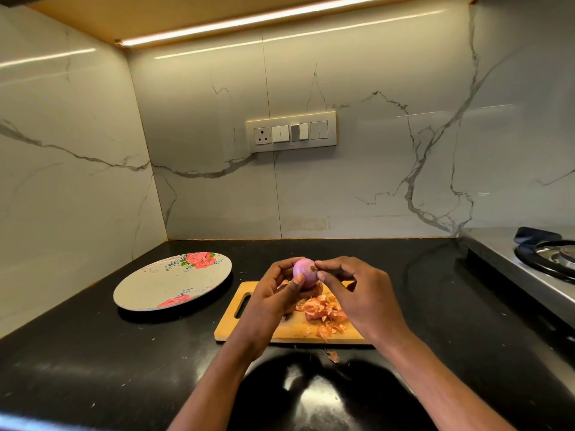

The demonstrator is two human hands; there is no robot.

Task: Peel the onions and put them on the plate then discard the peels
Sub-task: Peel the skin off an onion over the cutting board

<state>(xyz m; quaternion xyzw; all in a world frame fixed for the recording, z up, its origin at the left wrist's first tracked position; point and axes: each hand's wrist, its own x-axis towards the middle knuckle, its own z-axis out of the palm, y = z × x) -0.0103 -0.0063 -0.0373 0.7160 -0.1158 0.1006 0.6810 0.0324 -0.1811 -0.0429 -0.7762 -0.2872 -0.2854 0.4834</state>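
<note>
A small purple onion [305, 272] is held above the wooden cutting board [289, 329]. My left hand [273, 301] grips it from the left, thumb on its front. My right hand [357, 293] pinches the brown root end of the onion with thumb and fingertips. A pile of orange-pink peels [325, 312] lies on the board under my hands, partly hidden by them. Another orange-brown piece, maybe an onion, shows just below the held one. The round flowered plate [149, 289] sits to the left of the board with nothing on it.
The board and plate stand on a black countertop [93, 362] in a corner of marble walls. A steel gas stove [547, 259] is at the right edge. One loose peel [333, 356] lies on the counter in front of the board. A switch panel [291, 132] is on the back wall.
</note>
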